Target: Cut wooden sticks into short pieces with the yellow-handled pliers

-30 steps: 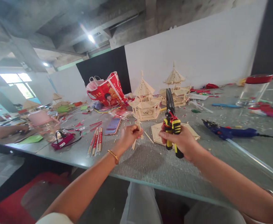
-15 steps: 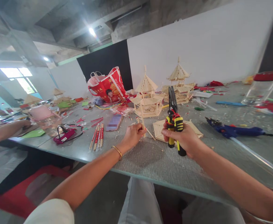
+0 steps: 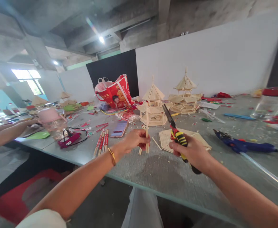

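Observation:
My left hand [image 3: 135,140] is closed on a small bundle of thin wooden sticks [image 3: 146,139], held upright just above the grey table [image 3: 153,171]. My right hand [image 3: 193,152] grips yellow-and-black pliers [image 3: 177,134], whose dark jaws tilt up and to the left toward the sticks. A flat panel of glued sticks [image 3: 167,137] lies on the table behind both hands. Two stick pagoda models [image 3: 153,104] [image 3: 185,95] stand farther back.
A blue glue gun [image 3: 243,145] lies to the right with its cord. A phone [image 3: 119,129], red-tipped sticks [image 3: 102,142], a red bag [image 3: 113,93] and a clear jar [image 3: 272,103] sit around. Another person's arms [image 3: 8,133] rest at the far left.
The pliers have tilted from upright to leaning left toward the sticks. My left hand has turned the stick bundle more upright. The camera has shifted slightly.

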A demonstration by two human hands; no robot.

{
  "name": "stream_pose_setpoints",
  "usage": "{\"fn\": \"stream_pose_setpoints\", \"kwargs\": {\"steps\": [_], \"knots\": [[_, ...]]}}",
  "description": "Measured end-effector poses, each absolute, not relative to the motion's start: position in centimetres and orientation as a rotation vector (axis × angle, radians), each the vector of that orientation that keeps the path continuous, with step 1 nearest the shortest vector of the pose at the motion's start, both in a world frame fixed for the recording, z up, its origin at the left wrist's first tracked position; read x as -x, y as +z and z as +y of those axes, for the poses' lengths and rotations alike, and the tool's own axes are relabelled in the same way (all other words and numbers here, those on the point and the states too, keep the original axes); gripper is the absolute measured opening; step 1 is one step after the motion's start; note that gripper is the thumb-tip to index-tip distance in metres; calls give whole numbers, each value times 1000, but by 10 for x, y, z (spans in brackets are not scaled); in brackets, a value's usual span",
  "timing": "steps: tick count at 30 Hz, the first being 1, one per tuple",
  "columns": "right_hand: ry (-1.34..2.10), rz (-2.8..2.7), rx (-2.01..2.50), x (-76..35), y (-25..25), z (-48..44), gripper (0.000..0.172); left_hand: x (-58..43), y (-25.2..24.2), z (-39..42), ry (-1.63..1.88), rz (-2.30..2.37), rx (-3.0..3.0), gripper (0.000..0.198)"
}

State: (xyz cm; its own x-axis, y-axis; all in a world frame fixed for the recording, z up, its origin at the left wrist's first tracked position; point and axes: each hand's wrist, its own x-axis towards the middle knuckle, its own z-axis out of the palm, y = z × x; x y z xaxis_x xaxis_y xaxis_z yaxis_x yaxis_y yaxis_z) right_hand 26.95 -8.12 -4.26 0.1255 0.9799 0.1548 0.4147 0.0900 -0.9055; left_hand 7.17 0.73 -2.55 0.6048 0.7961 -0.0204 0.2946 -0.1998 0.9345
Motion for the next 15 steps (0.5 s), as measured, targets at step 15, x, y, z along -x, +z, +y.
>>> {"fn": "stream_pose_setpoints", "kwargs": {"steps": [15], "knots": [[648, -2011, 1740, -253, -33, -114, 11, -35, -9, -19, 392, 851, -1789, 10]]}}
